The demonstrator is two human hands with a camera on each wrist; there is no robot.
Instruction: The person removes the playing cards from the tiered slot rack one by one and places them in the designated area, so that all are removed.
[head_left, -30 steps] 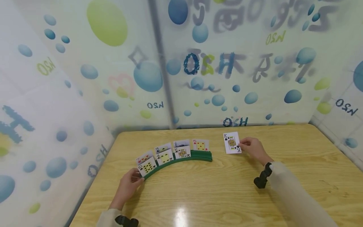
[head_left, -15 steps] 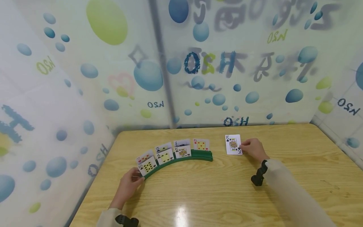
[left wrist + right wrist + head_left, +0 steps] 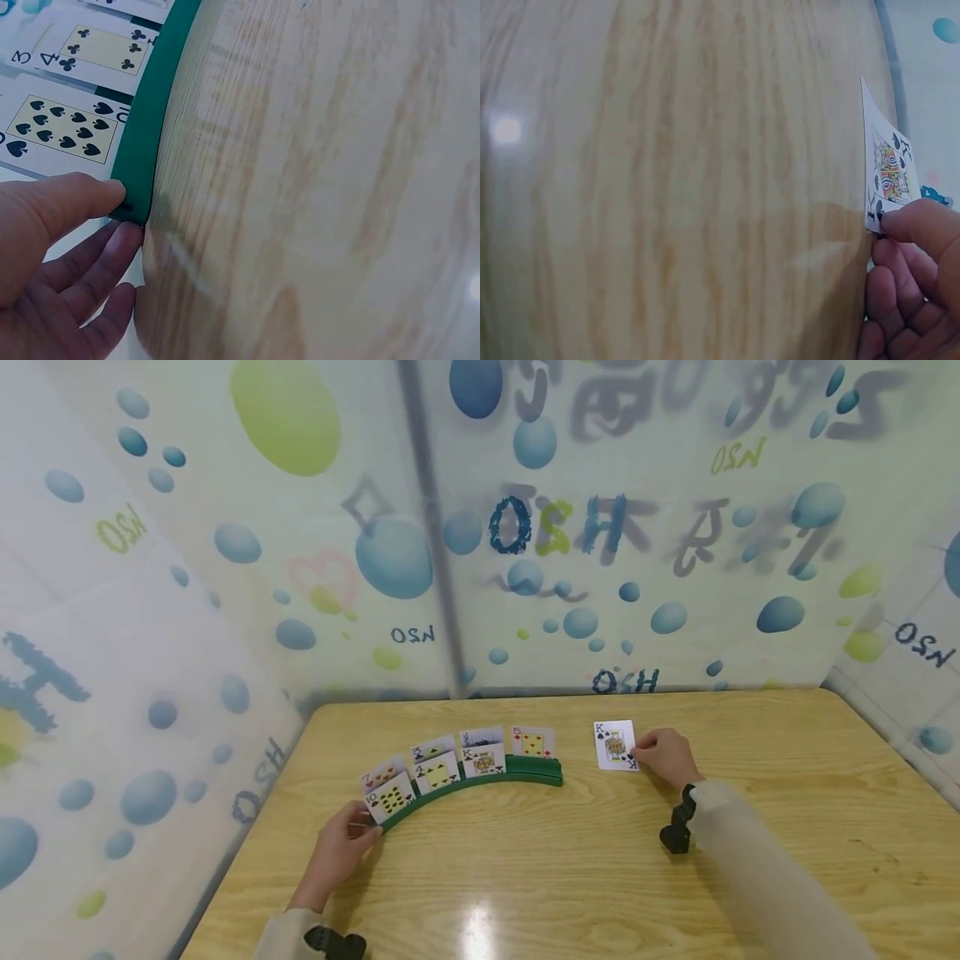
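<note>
My right hand (image 3: 667, 758) pinches the king of spades (image 3: 615, 746) by its lower right corner, thumb on the face. The card stands face toward me, to the right of the green curved card holder (image 3: 534, 767). At the holder's near left end, my left hand (image 3: 341, 852) grips it, with the thumb on top in the left wrist view. The holder bears two rows of cards. In front are the ten of spades (image 3: 392, 798), a clubs card (image 3: 101, 51) and a king (image 3: 483, 762). Behind stand a seven of hearts (image 3: 381, 774), a three (image 3: 432, 750), a partly hidden face card (image 3: 482, 737) and the five of diamonds (image 3: 532, 742).
Everything is on a light wooden table (image 3: 570, 877). A pale wall (image 3: 525, 635) printed with blue and green drops rises behind its far edge, with further walls at left and right.
My right hand has shifted slightly nearer with the king of spades, and the card has straightened from a slight tilt. The left hand and the holder have stayed put.
</note>
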